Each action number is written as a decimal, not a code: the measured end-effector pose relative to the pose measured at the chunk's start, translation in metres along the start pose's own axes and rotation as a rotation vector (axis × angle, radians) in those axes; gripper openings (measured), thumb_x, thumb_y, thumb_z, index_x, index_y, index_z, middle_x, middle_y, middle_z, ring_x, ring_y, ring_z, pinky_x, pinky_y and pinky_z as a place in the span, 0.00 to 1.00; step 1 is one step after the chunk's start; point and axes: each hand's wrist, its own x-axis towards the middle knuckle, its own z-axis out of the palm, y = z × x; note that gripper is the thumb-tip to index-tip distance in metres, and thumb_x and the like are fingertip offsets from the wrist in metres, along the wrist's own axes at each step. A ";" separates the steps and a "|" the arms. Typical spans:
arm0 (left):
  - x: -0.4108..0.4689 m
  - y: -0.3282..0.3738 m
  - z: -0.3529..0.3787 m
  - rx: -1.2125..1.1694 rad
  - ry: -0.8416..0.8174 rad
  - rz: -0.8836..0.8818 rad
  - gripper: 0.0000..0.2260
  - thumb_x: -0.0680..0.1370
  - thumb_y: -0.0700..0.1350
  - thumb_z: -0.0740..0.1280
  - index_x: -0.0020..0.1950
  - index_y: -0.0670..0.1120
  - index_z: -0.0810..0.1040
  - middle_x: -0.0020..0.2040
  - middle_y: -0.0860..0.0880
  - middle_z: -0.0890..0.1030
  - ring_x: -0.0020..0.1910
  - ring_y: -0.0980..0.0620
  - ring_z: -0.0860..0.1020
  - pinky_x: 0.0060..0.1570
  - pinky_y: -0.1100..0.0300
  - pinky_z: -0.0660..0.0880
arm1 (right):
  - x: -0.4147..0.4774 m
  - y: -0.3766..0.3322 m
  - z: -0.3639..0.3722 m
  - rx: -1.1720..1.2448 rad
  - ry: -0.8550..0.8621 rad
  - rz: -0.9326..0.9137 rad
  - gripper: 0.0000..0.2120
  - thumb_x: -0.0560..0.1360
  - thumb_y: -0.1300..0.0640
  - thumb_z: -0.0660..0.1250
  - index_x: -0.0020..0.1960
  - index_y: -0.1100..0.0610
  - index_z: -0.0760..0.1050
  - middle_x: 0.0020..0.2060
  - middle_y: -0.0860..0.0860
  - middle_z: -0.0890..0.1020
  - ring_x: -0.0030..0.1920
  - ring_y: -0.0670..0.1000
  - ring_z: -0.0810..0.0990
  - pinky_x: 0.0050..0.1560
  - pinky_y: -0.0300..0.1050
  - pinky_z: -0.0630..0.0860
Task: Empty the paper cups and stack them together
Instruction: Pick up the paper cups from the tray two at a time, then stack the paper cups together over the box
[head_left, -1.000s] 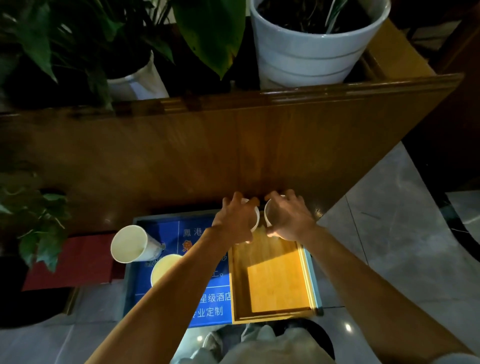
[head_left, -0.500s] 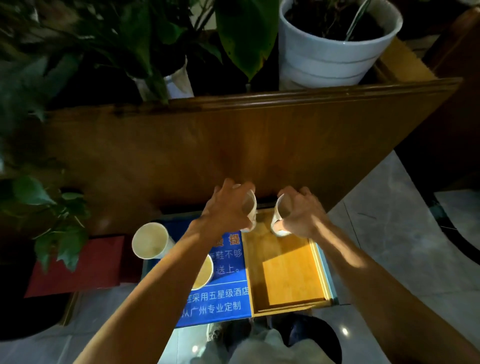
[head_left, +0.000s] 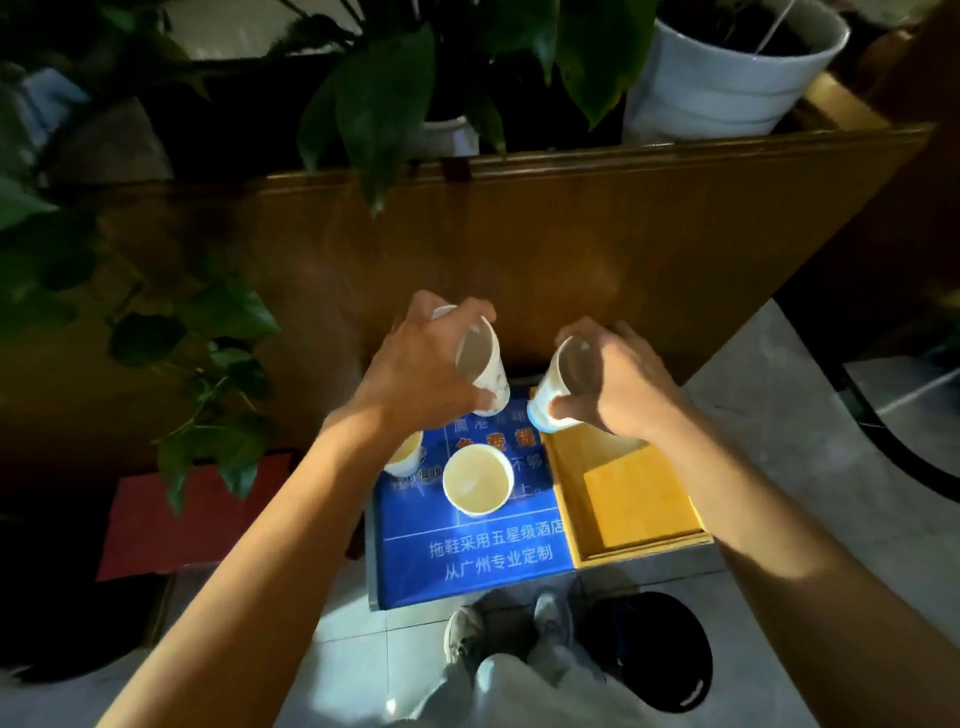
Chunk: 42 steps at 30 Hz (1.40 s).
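Note:
My left hand (head_left: 415, 374) grips a white paper cup (head_left: 480, 364), tilted with its mouth toward me, above the far end of the blue sign board (head_left: 467, 561). My right hand (head_left: 618, 384) grips a second paper cup (head_left: 558, 384) with a blue base, tilted the same way, over the far corner of the wooden tray (head_left: 639, 499). Both held cups look empty inside. A third cup (head_left: 478, 480) stands upright on the blue board. A fourth cup (head_left: 405, 457) stands behind my left forearm, partly hidden.
A wooden planter wall (head_left: 571, 244) rises just behind the cups, with a white pot (head_left: 727, 78) and leafy plants (head_left: 379, 104) above. A black round bin (head_left: 654, 649) sits on the tiled floor by my shoes (head_left: 462, 634). A red mat (head_left: 171, 519) lies at the left.
Both hands have lifted their cups off the tray's far end and tilted them toward me. The hands have spread apart. The view has shifted left and nearer.

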 end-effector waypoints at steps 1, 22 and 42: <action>0.000 0.001 -0.004 -0.002 0.010 0.004 0.35 0.60 0.54 0.80 0.61 0.65 0.67 0.63 0.48 0.67 0.59 0.43 0.73 0.52 0.55 0.73 | 0.000 -0.005 -0.003 0.002 0.007 -0.001 0.34 0.56 0.43 0.80 0.56 0.37 0.66 0.55 0.49 0.74 0.57 0.56 0.73 0.45 0.46 0.67; -0.045 -0.029 -0.031 0.129 0.037 -0.214 0.38 0.58 0.51 0.81 0.63 0.64 0.66 0.63 0.47 0.68 0.60 0.41 0.73 0.56 0.46 0.77 | -0.038 -0.059 0.004 0.038 -0.059 -0.199 0.36 0.53 0.48 0.80 0.54 0.35 0.66 0.49 0.46 0.71 0.48 0.52 0.72 0.32 0.36 0.64; -0.046 -0.071 0.039 0.149 -0.119 -0.212 0.37 0.58 0.48 0.81 0.63 0.61 0.69 0.63 0.47 0.69 0.62 0.40 0.73 0.55 0.47 0.79 | -0.033 -0.038 0.082 -0.090 -0.160 -0.072 0.45 0.53 0.45 0.81 0.65 0.39 0.63 0.61 0.53 0.77 0.58 0.60 0.77 0.50 0.52 0.78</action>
